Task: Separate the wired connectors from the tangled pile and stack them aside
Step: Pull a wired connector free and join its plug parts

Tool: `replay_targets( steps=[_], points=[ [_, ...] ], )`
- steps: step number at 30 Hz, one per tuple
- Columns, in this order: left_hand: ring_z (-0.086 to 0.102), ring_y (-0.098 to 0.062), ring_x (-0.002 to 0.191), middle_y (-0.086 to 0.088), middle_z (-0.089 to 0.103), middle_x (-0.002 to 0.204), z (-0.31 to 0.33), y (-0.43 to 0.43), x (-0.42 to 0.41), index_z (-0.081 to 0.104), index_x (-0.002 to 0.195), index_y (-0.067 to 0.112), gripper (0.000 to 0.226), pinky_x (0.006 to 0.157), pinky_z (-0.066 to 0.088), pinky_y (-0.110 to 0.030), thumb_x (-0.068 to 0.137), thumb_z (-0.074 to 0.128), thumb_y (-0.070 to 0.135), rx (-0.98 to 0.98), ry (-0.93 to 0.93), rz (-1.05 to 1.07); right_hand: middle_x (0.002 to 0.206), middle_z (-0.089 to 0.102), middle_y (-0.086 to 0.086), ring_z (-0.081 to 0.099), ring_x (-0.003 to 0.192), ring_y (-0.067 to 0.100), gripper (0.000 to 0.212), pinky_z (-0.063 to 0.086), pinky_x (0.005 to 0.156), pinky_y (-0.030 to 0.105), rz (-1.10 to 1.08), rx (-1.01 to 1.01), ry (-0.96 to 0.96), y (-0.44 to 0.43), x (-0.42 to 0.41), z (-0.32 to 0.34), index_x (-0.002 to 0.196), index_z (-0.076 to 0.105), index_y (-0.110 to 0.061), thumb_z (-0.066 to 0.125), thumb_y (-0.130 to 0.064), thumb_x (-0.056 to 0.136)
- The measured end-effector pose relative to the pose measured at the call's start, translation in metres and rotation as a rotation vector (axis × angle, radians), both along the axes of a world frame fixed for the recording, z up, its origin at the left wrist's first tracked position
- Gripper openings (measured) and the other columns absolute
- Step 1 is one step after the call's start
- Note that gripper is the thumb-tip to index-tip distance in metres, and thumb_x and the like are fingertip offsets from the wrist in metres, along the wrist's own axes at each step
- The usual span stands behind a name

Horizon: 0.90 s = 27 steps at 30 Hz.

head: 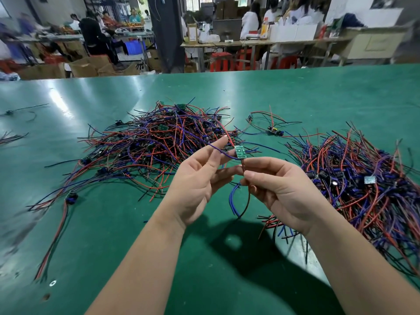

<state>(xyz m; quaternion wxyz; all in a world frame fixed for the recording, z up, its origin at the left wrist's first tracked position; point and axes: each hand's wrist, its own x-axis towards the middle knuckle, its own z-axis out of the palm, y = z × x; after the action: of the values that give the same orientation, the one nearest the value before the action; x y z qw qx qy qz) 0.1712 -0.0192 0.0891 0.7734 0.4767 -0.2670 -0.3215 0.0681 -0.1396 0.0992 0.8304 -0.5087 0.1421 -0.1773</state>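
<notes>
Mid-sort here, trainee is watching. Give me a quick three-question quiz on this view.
1. Multiple choice: the right hand pinches A) the wires just below the board; B) a tool; C) nothing.
2. True or false: the board lies flat on the table.
3. Fill in: the tidier pile lies on the person's ____ side.

Key: 1 A. 2 false, it is held up above the table. 3 right.
</notes>
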Motion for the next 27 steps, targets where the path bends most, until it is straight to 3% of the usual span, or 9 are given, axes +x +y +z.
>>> replay_targets(
  steps=[4, 6, 10, 13, 15, 18, 22, 25, 27],
  points=[
    [0.068, -0.013, 0.081, 0.006, 0.070, 0.099, -0.002, 0.001, 0.000, 0.061, 0.115, 0.020, 0.040, 0.095, 0.048, -0.034, 0.076, 0.061, 0.025, 0.007, -0.019, 0.004, 0.076, 0.072, 0.012, 0.066, 0.060, 0.016, 0.019, 0.050, 0.053, 0.016, 0.022, -0.031, -0.006, 0.000, 0.000, -0.002, 0.073, 0.075, -0.010, 0.068, -0.001, 0.059],
    [0.064, -0.020, 0.092, -0.005, 0.066, 0.110, -0.003, 0.001, 0.001, 0.062, 0.117, 0.017, 0.043, 0.103, 0.042, -0.042, 0.074, 0.063, 0.020, -0.005, -0.007, 0.004, 0.079, 0.073, 0.012, 0.066, 0.061, 0.015, 0.021, 0.050, 0.054, 0.015, 0.036, -0.057, -0.005, 0.000, 0.000, -0.002, 0.079, 0.073, -0.007, 0.068, -0.001, 0.059],
    [0.060, -0.023, 0.095, -0.018, 0.060, 0.111, -0.004, -0.002, -0.002, 0.065, 0.111, 0.015, 0.040, 0.093, 0.050, -0.032, 0.071, 0.067, 0.012, -0.028, 0.012, 0.027, 0.080, 0.073, 0.011, 0.066, 0.065, 0.014, 0.017, 0.050, 0.058, 0.016, 0.061, -0.175, 0.022, 0.002, -0.001, -0.004, 0.081, 0.073, -0.008, 0.068, 0.000, 0.067],
    [0.064, -0.019, 0.085, -0.011, 0.069, 0.096, -0.007, -0.005, -0.003, 0.069, 0.104, 0.015, 0.027, 0.084, 0.055, -0.027, 0.080, 0.064, 0.002, 0.032, -0.131, 0.122, 0.073, 0.071, 0.007, 0.062, 0.062, 0.014, 0.016, 0.049, 0.057, 0.017, -0.026, -0.247, 0.070, 0.003, 0.000, -0.005, 0.079, 0.072, -0.009, 0.062, 0.003, 0.083],
    [0.068, -0.014, 0.074, -0.002, 0.073, 0.088, -0.010, -0.006, -0.003, 0.070, 0.101, 0.014, 0.028, 0.077, 0.057, -0.025, 0.084, 0.062, -0.007, 0.084, -0.286, 0.182, 0.064, 0.064, 0.003, 0.054, 0.056, 0.012, 0.008, 0.045, 0.052, 0.017, -0.115, -0.190, 0.099, 0.001, 0.002, -0.006, 0.085, 0.068, -0.005, 0.061, -0.007, 0.088],
    [0.068, -0.008, 0.074, 0.006, 0.074, 0.084, -0.009, -0.006, -0.007, 0.071, 0.096, 0.012, 0.032, 0.074, 0.056, -0.022, 0.082, 0.061, -0.015, 0.106, -0.457, 0.175, 0.059, 0.056, 0.000, 0.046, 0.050, 0.009, 0.016, 0.039, 0.046, 0.016, -0.147, -0.146, 0.130, -0.003, 0.003, -0.006, 0.091, 0.067, -0.002, 0.062, -0.018, 0.088],
    [0.067, -0.004, 0.093, 0.009, 0.071, 0.102, -0.012, -0.005, -0.010, 0.072, 0.100, 0.007, 0.038, 0.082, 0.050, -0.017, 0.080, 0.058, -0.022, 0.161, -0.668, 0.149, 0.064, 0.057, 0.001, 0.044, 0.047, 0.007, 0.009, 0.037, 0.044, 0.014, -0.161, -0.132, 0.151, -0.005, 0.003, -0.007, 0.090, 0.068, -0.006, 0.065, -0.012, 0.085],
    [0.059, 0.008, 0.101, 0.006, 0.061, 0.119, -0.011, -0.008, -0.009, 0.072, 0.102, -0.002, 0.042, 0.082, 0.041, -0.005, 0.073, 0.047, -0.019, 0.263, -0.823, 0.152, 0.061, 0.057, 0.000, 0.046, 0.045, 0.006, 0.009, 0.039, 0.043, 0.013, -0.185, -0.088, 0.144, -0.010, 0.002, -0.006, 0.080, 0.069, -0.011, 0.072, -0.014, 0.073],
    [0.053, 0.001, 0.111, -0.006, 0.050, 0.135, -0.001, -0.020, -0.007, 0.056, 0.124, -0.010, 0.044, 0.076, 0.039, 0.001, 0.081, 0.052, -0.010, 0.364, -0.709, -0.035, 0.061, 0.061, -0.003, 0.050, 0.046, 0.005, 0.018, 0.040, 0.043, 0.013, -0.190, -0.085, 0.140, -0.012, 0.001, -0.005, 0.074, 0.070, -0.013, 0.075, -0.023, 0.060]
  ],
)
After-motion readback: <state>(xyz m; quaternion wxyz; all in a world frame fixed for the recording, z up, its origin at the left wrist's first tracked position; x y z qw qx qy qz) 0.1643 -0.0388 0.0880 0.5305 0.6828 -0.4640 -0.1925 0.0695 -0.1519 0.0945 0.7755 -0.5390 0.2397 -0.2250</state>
